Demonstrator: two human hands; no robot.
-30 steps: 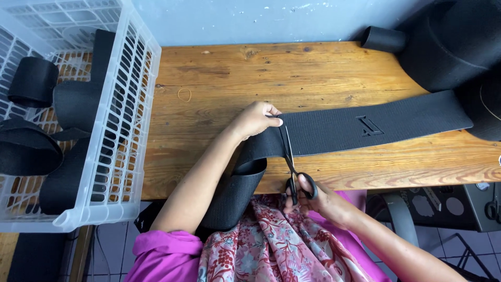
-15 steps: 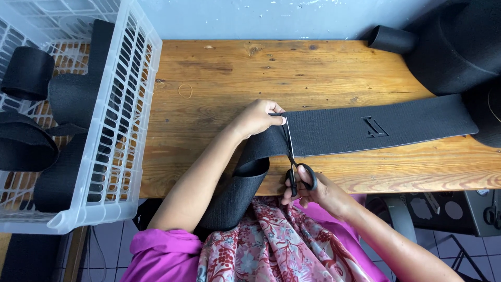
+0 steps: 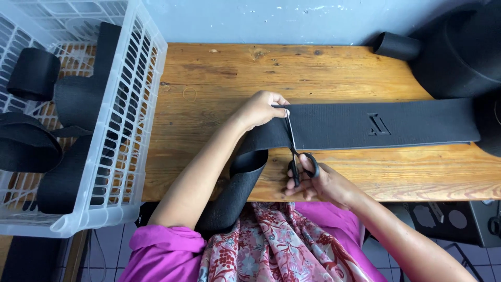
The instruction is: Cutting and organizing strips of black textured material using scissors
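Black elastic band point(image 3: 365, 125) pinched under left hand point(image 3: 259, 108) fingers, right hand point(image 3: 321, 183) fingers gripping scissors point(image 3: 295, 151)

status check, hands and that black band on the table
Left hand pinning wide black elastic band to wooden table. Right hand working black-handled scissors, blades across the band. Nothing blocking the cut line.

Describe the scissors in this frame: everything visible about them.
The black-handled scissors have slim metal blades and looped handles. They lie near-upright across the wide black woven strap on the wooden table, tips at its far edge. The right hand grips the handles; the left hand holds the strap beside the blades.
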